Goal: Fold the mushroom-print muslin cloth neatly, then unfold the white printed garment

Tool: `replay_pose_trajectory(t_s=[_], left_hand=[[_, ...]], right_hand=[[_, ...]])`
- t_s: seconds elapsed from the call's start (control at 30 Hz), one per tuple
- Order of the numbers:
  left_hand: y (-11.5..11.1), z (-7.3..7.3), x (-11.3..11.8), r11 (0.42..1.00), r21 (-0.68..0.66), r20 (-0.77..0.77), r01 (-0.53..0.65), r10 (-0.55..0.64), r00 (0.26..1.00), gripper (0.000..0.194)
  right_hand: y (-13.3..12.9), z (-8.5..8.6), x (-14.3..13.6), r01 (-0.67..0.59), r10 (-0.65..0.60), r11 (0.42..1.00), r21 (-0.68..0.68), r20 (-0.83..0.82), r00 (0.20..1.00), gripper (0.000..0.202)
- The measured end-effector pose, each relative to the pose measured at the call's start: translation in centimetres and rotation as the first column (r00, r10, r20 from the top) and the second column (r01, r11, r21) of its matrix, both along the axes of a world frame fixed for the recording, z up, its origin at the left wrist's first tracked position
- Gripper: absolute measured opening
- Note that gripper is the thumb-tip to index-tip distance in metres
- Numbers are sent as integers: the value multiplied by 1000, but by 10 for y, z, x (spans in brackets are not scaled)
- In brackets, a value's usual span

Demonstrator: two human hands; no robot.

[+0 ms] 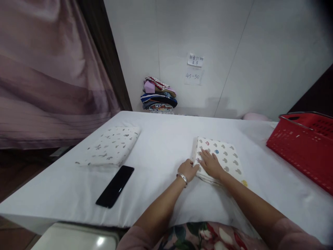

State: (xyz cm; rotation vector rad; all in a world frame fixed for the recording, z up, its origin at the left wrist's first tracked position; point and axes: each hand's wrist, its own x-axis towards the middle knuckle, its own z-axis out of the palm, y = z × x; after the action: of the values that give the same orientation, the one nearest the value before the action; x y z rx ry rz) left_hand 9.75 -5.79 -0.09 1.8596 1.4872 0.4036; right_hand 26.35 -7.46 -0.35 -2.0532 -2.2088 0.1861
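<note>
A folded white cloth (226, 152) printed with grey, red and blue mushroom shapes lies on the white-covered table (161, 146) in front of me. My left hand (188, 169), with a silver bracelet at its wrist, grips the near left corner of this cloth between thumb and fingers. Flat on top of the cloth, near its left edge, rests my right hand (211, 163), fingers stretched out. Farther left lies a second folded white cloth (111, 146) with small grey and green prints, untouched.
A black phone (115, 186) lies at the table's front left. On the right stands a red plastic basket (301, 146) with a metal handle. Folded fabrics (159, 95) are stacked beyond the far edge, below paper notes (193, 76) on the wall. A pink curtain (52, 69) hangs left.
</note>
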Motion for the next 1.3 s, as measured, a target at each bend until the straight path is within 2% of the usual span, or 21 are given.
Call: replay_pose_trajectory(t_s=[0.17,0.3,0.43,0.67,0.97,1.3], left_hand=[[28,2,10,998,69,28,-12,10,1000,35],[44,-1,22,998,48,30,38,-40,999,35],[41,-8,25,996,87,33,13,-16,999,31],[30,-18,20,980,184,145,-75,48,988,23],[29,-11,17,985,169,120,-21,0,993,22],[30,-13,17,981,189,96,32,-51,994,25]], right_hand=[[0,-5,2,-2,2,999,40,14,1000,55],[-1,-5,2,5,-6,999,34,14,1000,56],[-1,-5,1,4,-5,999,39,20,1000,55],[0,-8,1,-10,7,996,85,34,999,54],[0,-12,4,-12,8,993,115,32,999,53],[-2,-11,4,-3,0,996,90,29,1000,55]])
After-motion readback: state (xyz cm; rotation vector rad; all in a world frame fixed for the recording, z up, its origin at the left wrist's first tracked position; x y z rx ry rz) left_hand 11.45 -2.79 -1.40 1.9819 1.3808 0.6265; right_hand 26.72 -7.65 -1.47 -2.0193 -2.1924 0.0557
